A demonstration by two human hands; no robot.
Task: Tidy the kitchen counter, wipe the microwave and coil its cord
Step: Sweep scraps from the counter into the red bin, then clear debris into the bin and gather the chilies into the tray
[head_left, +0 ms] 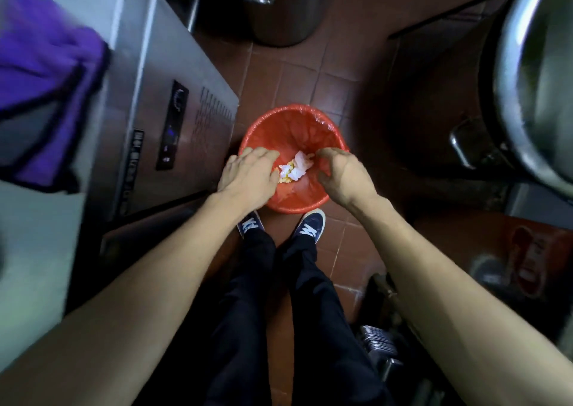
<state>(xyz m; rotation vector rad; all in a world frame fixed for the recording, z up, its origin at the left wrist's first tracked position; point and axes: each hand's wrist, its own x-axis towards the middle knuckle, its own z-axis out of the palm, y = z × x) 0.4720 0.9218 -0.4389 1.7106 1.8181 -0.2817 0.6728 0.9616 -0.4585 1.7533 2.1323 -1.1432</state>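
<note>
A red waste bin [307, 117] with a clear liner stands on the tiled floor between the steel counter and my feet. White crumpled tissue and yellow scraps [296, 166] lie at its bottom. My left hand [249, 173] hovers over the bin's left rim, fingers spread and empty. My right hand [344, 176] hangs over the right rim, fingers curled loosely with nothing in them. A purple cloth [46, 80] lies on the counter at the far left, blurred. The microwave and its cord are out of view.
A stainless counter unit [161, 64] with a control panel [172, 126] rises on the left. A large steel pot [279, 8] stands at the top, and another big steel vessel [539, 73] fills the right. Metal racks [378, 340] sit at the lower right.
</note>
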